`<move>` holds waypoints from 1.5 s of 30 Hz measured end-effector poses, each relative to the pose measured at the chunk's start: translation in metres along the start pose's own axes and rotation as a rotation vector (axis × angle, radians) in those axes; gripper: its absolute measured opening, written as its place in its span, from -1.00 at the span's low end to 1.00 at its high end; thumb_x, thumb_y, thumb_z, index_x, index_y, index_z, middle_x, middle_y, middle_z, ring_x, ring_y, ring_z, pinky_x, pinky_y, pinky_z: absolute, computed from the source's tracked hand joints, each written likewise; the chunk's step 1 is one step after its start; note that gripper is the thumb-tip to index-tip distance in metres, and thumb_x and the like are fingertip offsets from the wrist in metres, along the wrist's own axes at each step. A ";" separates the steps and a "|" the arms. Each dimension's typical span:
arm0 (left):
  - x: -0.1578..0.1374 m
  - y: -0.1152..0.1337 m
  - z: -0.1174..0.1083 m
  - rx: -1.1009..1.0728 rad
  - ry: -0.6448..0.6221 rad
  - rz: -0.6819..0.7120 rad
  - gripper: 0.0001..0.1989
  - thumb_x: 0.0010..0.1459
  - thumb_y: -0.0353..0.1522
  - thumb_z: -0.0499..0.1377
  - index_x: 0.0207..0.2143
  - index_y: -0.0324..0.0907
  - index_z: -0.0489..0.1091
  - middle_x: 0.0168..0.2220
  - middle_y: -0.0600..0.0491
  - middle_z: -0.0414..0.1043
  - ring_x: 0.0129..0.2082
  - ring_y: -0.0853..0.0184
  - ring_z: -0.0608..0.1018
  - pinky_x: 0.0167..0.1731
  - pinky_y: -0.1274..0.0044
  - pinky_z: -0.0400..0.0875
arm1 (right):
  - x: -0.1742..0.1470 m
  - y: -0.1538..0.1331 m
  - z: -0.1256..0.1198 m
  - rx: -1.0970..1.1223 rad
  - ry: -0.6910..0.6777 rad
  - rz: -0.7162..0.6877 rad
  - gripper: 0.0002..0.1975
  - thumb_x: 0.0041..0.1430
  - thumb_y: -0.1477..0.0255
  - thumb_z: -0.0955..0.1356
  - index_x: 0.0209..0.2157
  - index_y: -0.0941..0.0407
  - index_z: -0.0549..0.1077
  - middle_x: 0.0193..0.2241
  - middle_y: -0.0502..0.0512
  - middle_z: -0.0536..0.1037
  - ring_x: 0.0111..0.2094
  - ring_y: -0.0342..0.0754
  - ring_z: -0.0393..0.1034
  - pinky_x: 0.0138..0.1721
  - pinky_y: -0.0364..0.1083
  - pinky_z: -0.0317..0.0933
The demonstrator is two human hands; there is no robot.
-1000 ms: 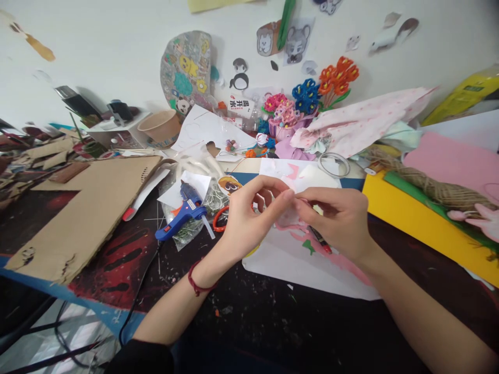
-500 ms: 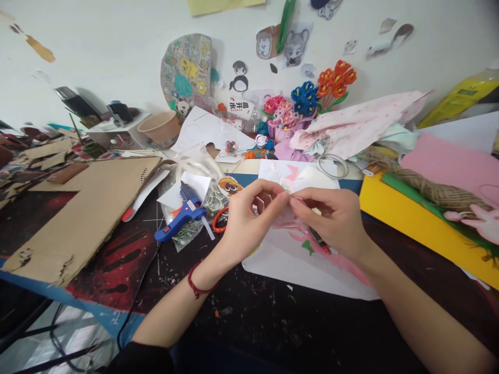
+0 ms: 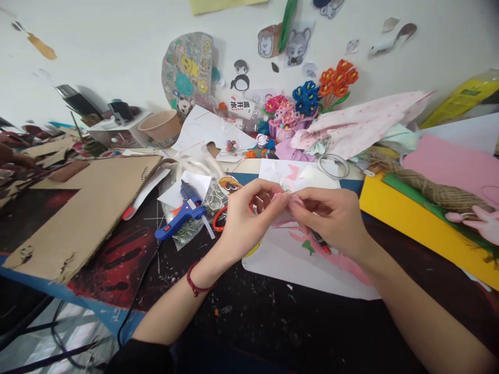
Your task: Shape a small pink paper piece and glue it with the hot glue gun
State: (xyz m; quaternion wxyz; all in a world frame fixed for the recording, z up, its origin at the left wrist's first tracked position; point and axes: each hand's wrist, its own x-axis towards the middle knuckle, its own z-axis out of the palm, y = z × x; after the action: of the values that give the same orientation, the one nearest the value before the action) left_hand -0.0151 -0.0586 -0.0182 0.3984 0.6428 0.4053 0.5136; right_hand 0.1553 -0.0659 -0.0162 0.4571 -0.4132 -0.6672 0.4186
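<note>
Thumb and fingers of my left hand [image 3: 247, 221] are pinched on a small pink piece [image 3: 295, 200] that looks like felt. My right hand [image 3: 337, 221] grips the same piece from the other side, the fingertips of both hands almost touching. Much of the piece is hidden by the fingers. Below lies a white sheet of paper [image 3: 276, 267] with pink cutouts [image 3: 353, 268], a green scrap [image 3: 307, 248] and a dark crayon-like stick with a red end [image 3: 322, 242]. A red handle loop [image 3: 219, 221], probably of scissors, shows beside my left hand.
Left of my hands rests a blue hot glue gun [image 3: 182, 215] on a plastic bag, its cord trailing off the table edge. Cut cardboard [image 3: 97, 192] covers the left side. A yellow sheet [image 3: 424, 228] with twine [image 3: 432, 187] lies right. Pipe-cleaner flowers [image 3: 306, 97] stand behind.
More of the pink piece now shows between my fingertips, its edge turned up toward me. Both hands stay in nearly the same place, and the view has shifted slightly.
</note>
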 end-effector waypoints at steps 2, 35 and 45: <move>0.001 -0.001 0.000 0.002 -0.005 -0.003 -0.82 0.15 -0.25 0.29 -0.36 -0.19 0.47 -0.47 0.10 0.43 -0.50 0.49 0.39 -0.51 0.60 0.29 | 0.000 0.000 0.000 -0.012 -0.004 -0.004 -0.84 0.21 0.45 0.36 -0.45 0.13 0.52 -0.71 -0.14 0.38 -0.77 -0.33 0.21 -0.76 -0.29 0.05; 0.004 -0.003 -0.009 -0.038 -0.078 -0.004 -0.78 0.09 -0.22 0.35 -0.30 -0.19 0.52 -0.39 0.06 0.52 -0.49 0.48 0.44 -0.51 0.59 0.33 | 0.000 0.006 -0.006 -0.077 0.093 -0.100 -0.85 0.22 0.37 0.39 -0.39 0.10 0.56 -0.72 -0.11 0.40 -0.70 -0.25 0.25 -0.64 -0.20 0.15; 0.002 -0.001 -0.009 -0.045 -0.062 0.050 -0.81 0.19 -0.24 0.27 -0.39 -0.16 0.49 -0.45 0.09 0.48 -0.51 0.49 0.42 -0.51 0.59 0.30 | -0.002 0.003 -0.005 -0.101 0.063 -0.113 -0.85 0.21 0.40 0.39 -0.44 0.10 0.55 -0.74 -0.12 0.38 -0.71 -0.27 0.20 -0.67 -0.22 0.10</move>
State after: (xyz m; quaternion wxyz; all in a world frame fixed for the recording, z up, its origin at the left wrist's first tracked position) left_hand -0.0233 -0.0553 -0.0172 0.4120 0.6595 0.3648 0.5120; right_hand 0.1614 -0.0658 -0.0181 0.4792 -0.4103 -0.6950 0.3450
